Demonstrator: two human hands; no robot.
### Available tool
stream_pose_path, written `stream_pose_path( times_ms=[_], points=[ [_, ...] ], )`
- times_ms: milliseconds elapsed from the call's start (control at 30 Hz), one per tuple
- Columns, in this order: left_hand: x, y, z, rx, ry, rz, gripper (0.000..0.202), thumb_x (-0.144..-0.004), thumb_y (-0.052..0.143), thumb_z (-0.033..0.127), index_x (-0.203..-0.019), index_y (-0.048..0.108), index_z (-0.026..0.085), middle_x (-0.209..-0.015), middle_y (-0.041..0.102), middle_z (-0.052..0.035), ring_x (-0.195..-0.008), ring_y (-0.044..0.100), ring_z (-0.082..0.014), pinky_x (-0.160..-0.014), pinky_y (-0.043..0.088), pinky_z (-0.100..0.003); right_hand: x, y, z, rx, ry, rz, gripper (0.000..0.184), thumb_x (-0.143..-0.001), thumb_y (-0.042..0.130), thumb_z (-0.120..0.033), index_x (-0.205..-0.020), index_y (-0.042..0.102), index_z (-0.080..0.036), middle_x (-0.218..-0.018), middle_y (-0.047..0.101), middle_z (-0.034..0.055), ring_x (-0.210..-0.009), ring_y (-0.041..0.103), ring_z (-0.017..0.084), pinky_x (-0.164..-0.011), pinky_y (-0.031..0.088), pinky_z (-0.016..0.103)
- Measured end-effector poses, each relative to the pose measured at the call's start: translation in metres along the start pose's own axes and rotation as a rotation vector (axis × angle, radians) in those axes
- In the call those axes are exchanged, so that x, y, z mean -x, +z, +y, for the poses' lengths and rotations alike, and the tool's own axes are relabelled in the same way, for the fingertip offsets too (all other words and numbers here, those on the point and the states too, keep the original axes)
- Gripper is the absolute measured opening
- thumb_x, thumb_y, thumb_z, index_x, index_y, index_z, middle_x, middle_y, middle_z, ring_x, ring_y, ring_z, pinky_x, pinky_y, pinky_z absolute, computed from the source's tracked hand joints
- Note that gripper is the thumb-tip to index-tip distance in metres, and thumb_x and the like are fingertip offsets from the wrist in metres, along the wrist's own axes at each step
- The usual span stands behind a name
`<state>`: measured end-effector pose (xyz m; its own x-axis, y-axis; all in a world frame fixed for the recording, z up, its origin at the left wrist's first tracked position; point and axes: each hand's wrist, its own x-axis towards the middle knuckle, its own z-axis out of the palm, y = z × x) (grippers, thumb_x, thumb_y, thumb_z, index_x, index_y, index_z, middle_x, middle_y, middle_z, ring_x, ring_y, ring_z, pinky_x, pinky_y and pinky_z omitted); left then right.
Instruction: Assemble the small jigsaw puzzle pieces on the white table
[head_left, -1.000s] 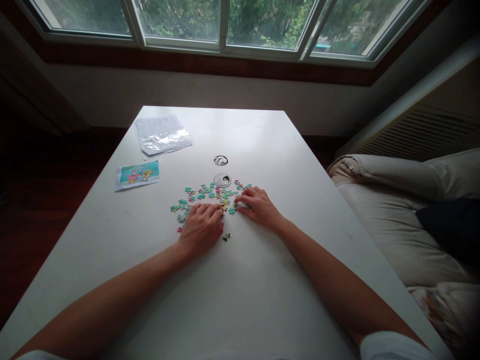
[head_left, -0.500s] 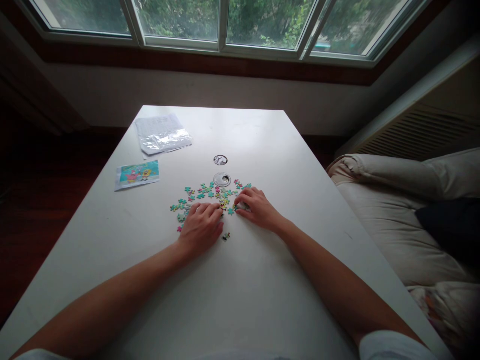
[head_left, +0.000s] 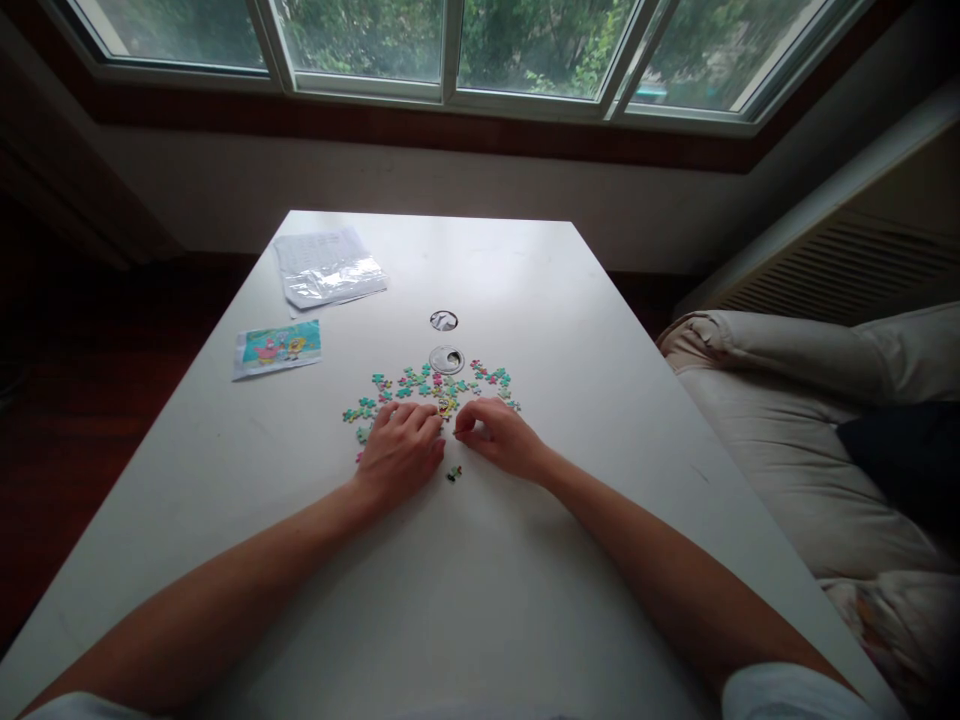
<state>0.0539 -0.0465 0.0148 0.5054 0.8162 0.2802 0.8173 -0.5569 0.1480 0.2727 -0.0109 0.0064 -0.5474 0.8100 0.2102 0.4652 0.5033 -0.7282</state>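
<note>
Many small jigsaw pieces [head_left: 409, 378], mostly turquoise with some pink and yellow, lie scattered on the white table [head_left: 465, 600]. My left hand [head_left: 401, 442] rests palm down over the left part of the scatter, fingers slightly bent and thumb apart; what lies beneath the palm is hidden. Close by on the right, my right hand [head_left: 495, 435] pinches thumb and forefinger together on what looks like a jigsaw piece, mostly covered by the fingertips. A yellow piece [head_left: 448, 406] shows between both hands. Nearer to me lies a small separate dark-and-green cluster [head_left: 454, 474].
A picture packet [head_left: 279, 348] with cartoon figures lies left of the pieces, and a clear plastic sleeve with papers [head_left: 330, 268] behind it. Two round inserts, a far one [head_left: 444, 320] and a near one [head_left: 447, 360], sit in the tabletop. A beige sofa [head_left: 757, 410] stands right.
My right hand has moved left and slightly towards me from the right-hand pieces, uncovering some there, and its fingertips have come together near my left hand. My left hand stays almost in place.
</note>
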Motion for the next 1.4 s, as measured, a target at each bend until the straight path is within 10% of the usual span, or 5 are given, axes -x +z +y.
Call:
stream_pose_path(
  times_ms=[267,1400],
  points=[
    [0.000,0.000,0.002,0.020,0.028,-0.032,0.021,-0.095,0.057,0.027,-0.113,0.066,0.020,-0.124,0.067,-0.0083,-0.114,0.059,-0.0271,-0.105,0.038,-0.048,-0.003,-0.006,0.017,0.094,0.162,0.249,0.007,-0.086,0.063,-0.016,-0.081,0.062,-0.021,-0.076,0.065,-0.0016,-0.073,0.057,0.014,-0.077,0.043,0.028],
    [0.000,0.004,0.008,-0.008,0.092,-0.054,0.024,-0.098,0.053,0.027,-0.118,0.063,0.020,-0.117,0.065,-0.0092,-0.109,0.058,-0.0262,-0.100,0.041,-0.045,-0.002,0.014,0.007,0.100,0.162,0.242,0.007,-0.088,0.069,-0.018,-0.083,0.068,-0.022,-0.076,0.063,0.0000,-0.081,0.055,0.017,-0.077,0.043,0.029]
  ],
)
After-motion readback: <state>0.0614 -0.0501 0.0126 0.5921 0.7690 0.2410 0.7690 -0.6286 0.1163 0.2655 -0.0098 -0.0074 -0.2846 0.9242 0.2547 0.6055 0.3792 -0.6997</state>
